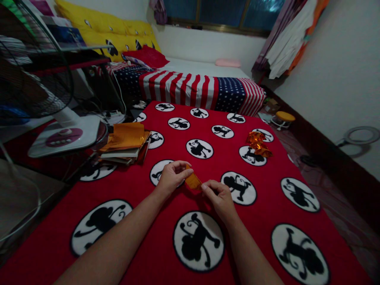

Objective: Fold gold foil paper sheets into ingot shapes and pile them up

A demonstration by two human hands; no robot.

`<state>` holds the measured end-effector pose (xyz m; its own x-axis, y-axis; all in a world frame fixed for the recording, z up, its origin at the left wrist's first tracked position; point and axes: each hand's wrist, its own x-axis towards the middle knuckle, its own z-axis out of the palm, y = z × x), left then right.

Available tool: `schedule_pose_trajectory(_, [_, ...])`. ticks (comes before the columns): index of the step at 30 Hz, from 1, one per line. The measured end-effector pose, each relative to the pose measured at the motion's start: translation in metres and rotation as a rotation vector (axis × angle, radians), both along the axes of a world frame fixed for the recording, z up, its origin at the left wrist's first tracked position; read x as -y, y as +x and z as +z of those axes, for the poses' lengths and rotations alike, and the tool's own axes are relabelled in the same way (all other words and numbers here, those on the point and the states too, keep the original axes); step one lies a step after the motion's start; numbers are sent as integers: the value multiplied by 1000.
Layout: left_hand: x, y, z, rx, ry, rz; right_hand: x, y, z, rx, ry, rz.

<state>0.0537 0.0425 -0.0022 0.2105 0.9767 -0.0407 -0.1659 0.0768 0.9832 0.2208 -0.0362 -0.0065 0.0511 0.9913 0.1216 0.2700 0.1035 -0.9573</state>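
A small folded piece of orange-gold paper (193, 181) is stretched between my two hands above the red cloth (181, 146). My left hand (172, 176) pinches its upper left end between thumb and fingers. At the lower right corner, the fingertips of my right hand (218, 194) grip it as well. To the left lies a stack of paper sheets (127, 136), orange on top with paler layers beneath. Over on the right sit shiny folded gold paper pieces (258, 143), crumpled-looking and close together.
A fan (65, 132) on a white base stands at the left, near the paper stack. Behind the red cloth is a bed with a striped and starred cover (192, 89). A yellow-topped stool (285, 116) and a ring-shaped object (362, 135) are on the right.
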Motion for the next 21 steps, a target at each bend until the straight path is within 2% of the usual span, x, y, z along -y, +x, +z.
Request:
schedule_pose_trajectory(10, [1,-5,8,27,-71,-138,2,-1,7,-117,15,263])
schedule_pose_trajectory(21, [2,-7,5,12,-24,-176,4,-1,8,-165,-68,266])
